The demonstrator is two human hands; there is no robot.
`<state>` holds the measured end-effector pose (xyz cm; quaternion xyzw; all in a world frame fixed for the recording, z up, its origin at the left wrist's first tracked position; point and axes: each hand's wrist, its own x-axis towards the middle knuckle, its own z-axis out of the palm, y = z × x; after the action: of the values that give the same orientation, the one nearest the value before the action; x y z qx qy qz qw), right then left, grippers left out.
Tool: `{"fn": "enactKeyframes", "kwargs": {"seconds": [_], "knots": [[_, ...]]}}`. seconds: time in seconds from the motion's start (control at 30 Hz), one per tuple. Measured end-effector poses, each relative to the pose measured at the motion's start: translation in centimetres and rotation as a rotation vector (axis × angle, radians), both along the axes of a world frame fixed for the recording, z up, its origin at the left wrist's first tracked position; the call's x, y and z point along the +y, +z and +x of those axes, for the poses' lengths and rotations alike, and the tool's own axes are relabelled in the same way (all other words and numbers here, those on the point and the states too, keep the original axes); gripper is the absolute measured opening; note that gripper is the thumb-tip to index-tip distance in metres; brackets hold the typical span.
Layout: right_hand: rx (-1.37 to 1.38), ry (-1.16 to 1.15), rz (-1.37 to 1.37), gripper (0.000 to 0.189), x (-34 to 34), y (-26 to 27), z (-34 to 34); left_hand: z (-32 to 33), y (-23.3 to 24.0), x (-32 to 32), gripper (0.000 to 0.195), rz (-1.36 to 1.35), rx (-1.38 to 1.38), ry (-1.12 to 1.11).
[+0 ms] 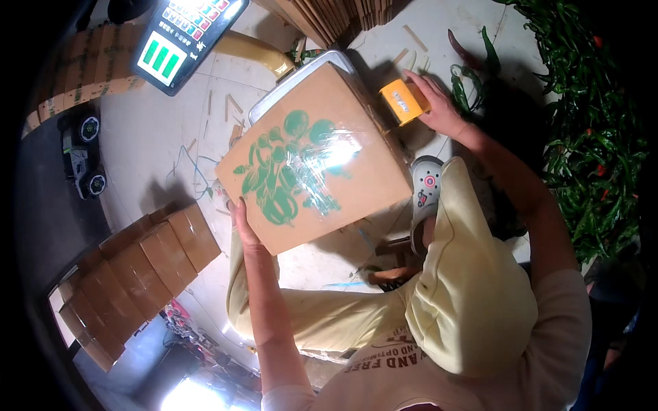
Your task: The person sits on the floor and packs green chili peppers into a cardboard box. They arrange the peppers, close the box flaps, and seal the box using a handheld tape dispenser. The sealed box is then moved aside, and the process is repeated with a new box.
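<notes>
Before me a cardboard box printed with green vegetables sits tilted on the metal pan of a scale. Clear tape shines across its top. My left hand grips the box's near left edge, thumb on the upper face and fingers hidden behind the side. At the opposite side, my right hand holds an orange tape dispenser close against the box wall. Whether the dispenser touches the cardboard is hard to tell.
The scale's lit display stands on a yellow post beyond the box. Stacked cartons are at lower left, flattened cardboard at the top. Green peppers are heaped on the right. A toy car lies far left.
</notes>
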<state>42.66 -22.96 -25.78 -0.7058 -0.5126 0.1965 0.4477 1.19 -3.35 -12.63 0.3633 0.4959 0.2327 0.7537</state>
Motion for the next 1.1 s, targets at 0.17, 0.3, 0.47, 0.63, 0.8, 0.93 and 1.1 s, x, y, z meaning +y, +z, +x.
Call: {"fn": "enactKeyframes", "kwargs": {"seconds": [0.17, 0.3, 0.47, 0.63, 0.8, 0.93, 1.1], "knots": [[-0.024, -0.362, 0.064, 0.067, -3.9, -1.7, -2.6, 1.0, 1.0, -0.7, 0.067, -0.034, 0.043, 0.029], [1.213, -0.360, 0.079, 0.034, -8.1, -6.1, -9.8, 1.7, 1.4, -0.8, 0.067, -0.096, -0.006, 0.011], [1.150, -0.162, -0.214, 0.030, -3.2, -2.8, -12.5, 1.4, 1.2, -0.1, 0.066, 0.020, 0.028, -0.031], [1.286, -0.244, -0.387, 0.029, -1.7, 5.3, -11.3, 1.2, 2.0, -0.4, 0.062, -0.070, -0.004, 0.071], [1.118, -0.261, -0.062, 0.030, -4.3, 8.4, -10.3, 0.1, 0.4, 0.4, 0.061, -0.113, -0.095, 0.017], [0.984, -0.167, 0.019, 0.039, -5.5, 12.1, -6.9, 3.2, -0.3, -0.9, 0.052, -0.102, -0.048, 0.015], [0.896, -0.088, 0.080, 0.041, -4.6, 17.0, -6.6, 7.9, 2.8, -0.6, 0.057, 0.417, 0.211, -0.026]]}}
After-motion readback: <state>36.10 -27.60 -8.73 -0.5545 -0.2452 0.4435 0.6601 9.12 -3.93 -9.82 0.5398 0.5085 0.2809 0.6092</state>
